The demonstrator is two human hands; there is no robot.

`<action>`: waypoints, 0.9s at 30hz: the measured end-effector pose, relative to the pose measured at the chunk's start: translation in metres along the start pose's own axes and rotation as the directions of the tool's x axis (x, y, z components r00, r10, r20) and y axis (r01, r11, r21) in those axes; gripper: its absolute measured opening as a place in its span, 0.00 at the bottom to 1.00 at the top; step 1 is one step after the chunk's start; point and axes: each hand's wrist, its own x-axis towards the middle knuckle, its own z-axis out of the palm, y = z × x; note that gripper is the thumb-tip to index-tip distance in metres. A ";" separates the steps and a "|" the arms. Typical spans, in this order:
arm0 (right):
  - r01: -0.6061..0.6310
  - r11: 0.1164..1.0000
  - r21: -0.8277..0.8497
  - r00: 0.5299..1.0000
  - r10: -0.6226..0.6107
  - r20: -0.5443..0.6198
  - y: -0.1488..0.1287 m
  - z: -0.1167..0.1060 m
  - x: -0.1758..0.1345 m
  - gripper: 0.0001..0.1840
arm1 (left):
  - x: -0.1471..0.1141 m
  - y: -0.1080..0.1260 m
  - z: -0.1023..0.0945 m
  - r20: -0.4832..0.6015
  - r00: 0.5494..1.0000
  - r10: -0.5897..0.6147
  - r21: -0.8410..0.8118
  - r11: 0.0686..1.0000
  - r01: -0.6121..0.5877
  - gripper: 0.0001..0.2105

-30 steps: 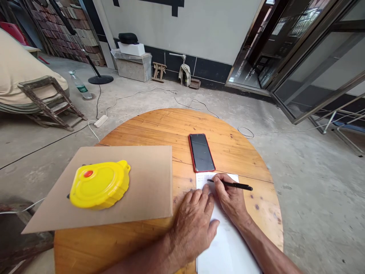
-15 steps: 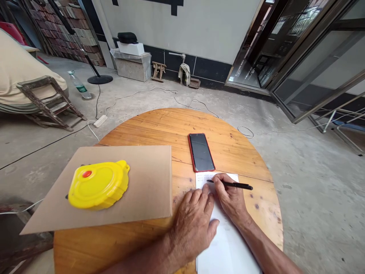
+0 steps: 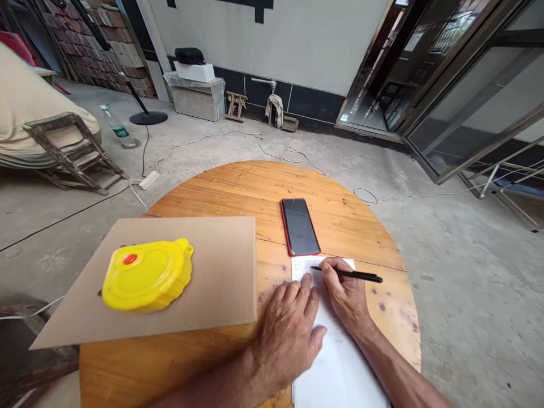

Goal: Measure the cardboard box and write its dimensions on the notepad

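Note:
My right hand (image 3: 346, 292) grips a black pen (image 3: 359, 276), its tip against the top of a white sheet of paper (image 3: 335, 362). Small handwritten lines run across the sheet's upper edge. My left hand (image 3: 291, 326) lies flat, partly on the paper's left side and partly on the wood, fingers stretched forward and thumb out. Just beyond the paper lies a phone (image 3: 300, 226) in a red case, screen dark. To the left, a yellow plastic case with a red button (image 3: 147, 276) rests on a brown cardboard sheet (image 3: 225, 272).
Everything lies on a round wooden table (image 3: 238, 187); the cardboard overhangs its left edge. On the concrete floor are thin cables, a power strip (image 3: 149, 180), a plastic bottle (image 3: 119, 127) and a wooden folding stool (image 3: 76, 150). A glass door (image 3: 476, 96) stands at the right.
My right hand and the pen have shifted slightly to the right along the written line. My left hand, the phone and the yellow case stay where they were.

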 end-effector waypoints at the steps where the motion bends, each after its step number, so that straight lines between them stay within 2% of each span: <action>1: 0.002 1.000 0.000 1.000 -0.002 0.002 0.000 0.000 0.000 0.12 | 0.000 0.000 0.000 0.002 1.000 -0.001 0.002 1.000 0.001 0.25; 14: 0.029 0.999 -0.025 0.999 -0.028 0.039 0.001 0.002 0.000 0.13 | 0.001 0.001 -0.001 -0.002 1.000 0.003 0.020 1.000 -0.003 0.26; 21: -0.043 0.999 0.029 0.999 0.042 0.030 -0.001 0.001 0.001 0.13 | -0.001 0.000 0.001 -0.005 1.000 0.001 0.005 1.000 -0.001 0.26; 27: -0.007 1.000 0.003 0.999 0.007 0.038 -0.002 0.003 0.002 0.13 | 0.000 0.000 0.000 0.006 1.000 0.000 -0.003 1.000 0.000 0.26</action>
